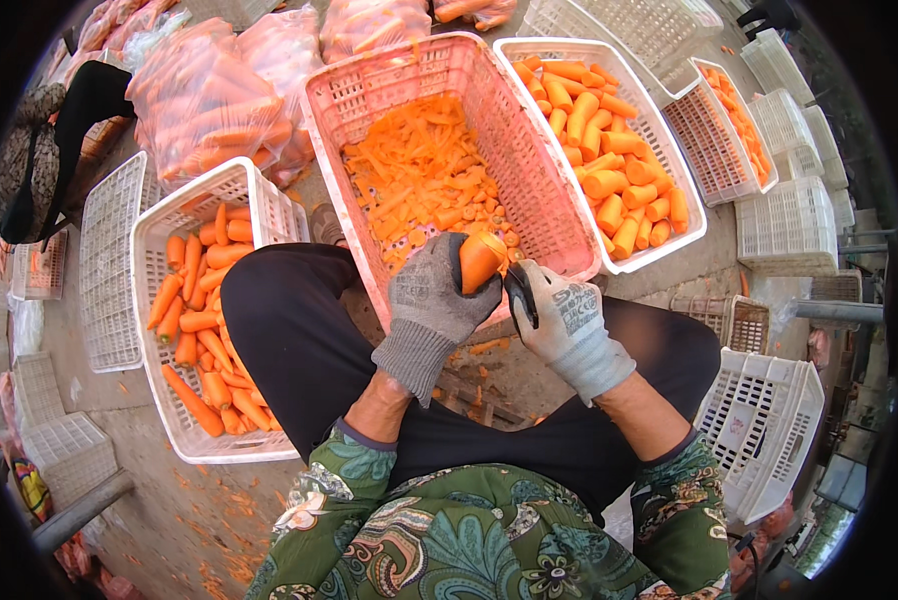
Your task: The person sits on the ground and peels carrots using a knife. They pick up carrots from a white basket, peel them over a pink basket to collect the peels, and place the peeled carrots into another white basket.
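Note:
My left hand [428,291], in a dark grey knitted glove with a coated palm, grips a thick orange carrot [482,259] whose blunt end points up. Close against the carrot's right side is my right hand [565,319], in a paler grey glove with black-coated fingers. Its thumb and fingers are bent together; whether a small tool sits between them is hidden. Both hands are over the near end of a pink plastic crate [539,150], set between my knees. Carrot peelings [411,165] and cut-off carrot ends [486,206] cover its bottom.
At right, a white crate [698,214] holds smooth, trimmed carrots [606,142]. Whole carrots [209,337] lie in another white crate [231,454] by my left knee. Clear bags of carrots [209,105] stand beyond. Stacked crates [786,225] line the right; peel scraps litter the concrete floor [149,480].

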`<act>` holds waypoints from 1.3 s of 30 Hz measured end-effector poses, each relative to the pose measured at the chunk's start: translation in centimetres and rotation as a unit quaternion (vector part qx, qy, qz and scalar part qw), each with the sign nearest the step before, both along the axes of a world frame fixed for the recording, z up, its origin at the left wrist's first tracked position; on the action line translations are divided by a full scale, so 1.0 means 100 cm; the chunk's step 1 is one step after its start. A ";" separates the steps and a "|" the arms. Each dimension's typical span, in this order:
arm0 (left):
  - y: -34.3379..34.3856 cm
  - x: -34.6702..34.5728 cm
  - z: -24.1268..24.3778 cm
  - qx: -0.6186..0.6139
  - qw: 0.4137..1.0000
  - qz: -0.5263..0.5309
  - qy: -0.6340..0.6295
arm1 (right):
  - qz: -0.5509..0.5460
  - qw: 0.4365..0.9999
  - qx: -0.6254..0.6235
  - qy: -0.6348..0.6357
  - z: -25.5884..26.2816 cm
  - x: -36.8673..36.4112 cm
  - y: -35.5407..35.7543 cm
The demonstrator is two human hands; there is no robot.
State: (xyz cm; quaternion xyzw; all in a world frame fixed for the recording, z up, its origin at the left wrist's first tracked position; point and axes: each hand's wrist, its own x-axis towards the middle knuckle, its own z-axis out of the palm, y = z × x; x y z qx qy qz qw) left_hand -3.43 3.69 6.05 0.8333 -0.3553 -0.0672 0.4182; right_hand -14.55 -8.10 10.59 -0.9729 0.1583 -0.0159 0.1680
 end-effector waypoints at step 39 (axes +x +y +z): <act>-0.023 0.031 -0.030 -0.291 0.601 0.121 0.734 | -0.231 0.764 0.486 -0.356 0.005 0.022 0.007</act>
